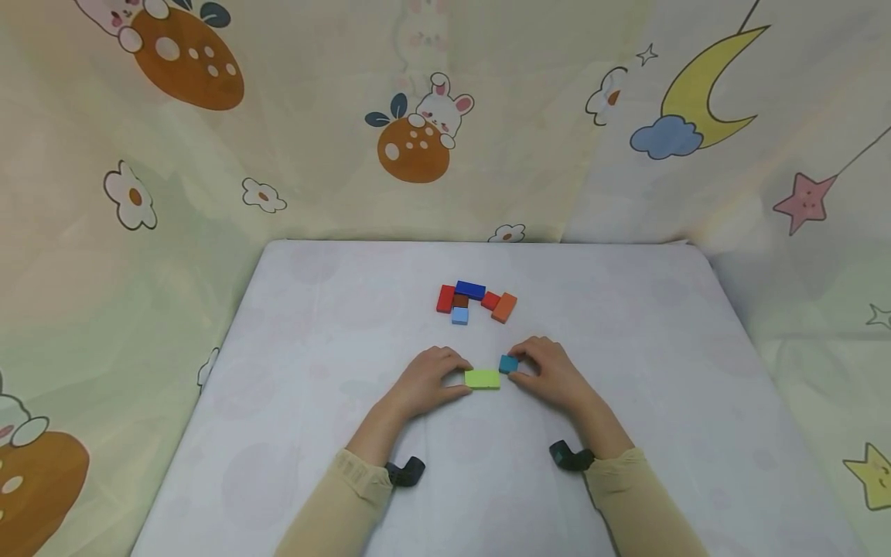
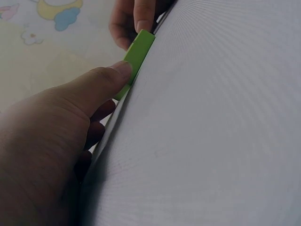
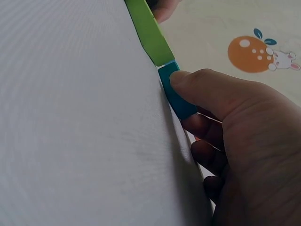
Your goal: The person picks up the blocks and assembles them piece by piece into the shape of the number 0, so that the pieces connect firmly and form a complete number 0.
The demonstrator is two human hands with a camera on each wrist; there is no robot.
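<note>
On the white table lies a light green rectangular block (image 1: 483, 379), and my left hand (image 1: 433, 381) pinches its left end between thumb and fingers. In the left wrist view the thumb presses on the near side of the green block (image 2: 139, 54). My right hand (image 1: 550, 373) pinches a small teal block (image 1: 509, 363) at the green block's right end. Seen from the right wrist, the teal block (image 3: 176, 92) sits end to end with the green block (image 3: 150, 33), the right thumb on its side.
Farther back on the white table (image 1: 334, 309) is a loose cluster: a dark blue block (image 1: 470, 290), two red blocks (image 1: 445, 299), a brown block (image 1: 461, 301), a light blue block (image 1: 459, 316) and an orange block (image 1: 504, 308). A printed cloth (image 1: 313, 116) hangs behind.
</note>
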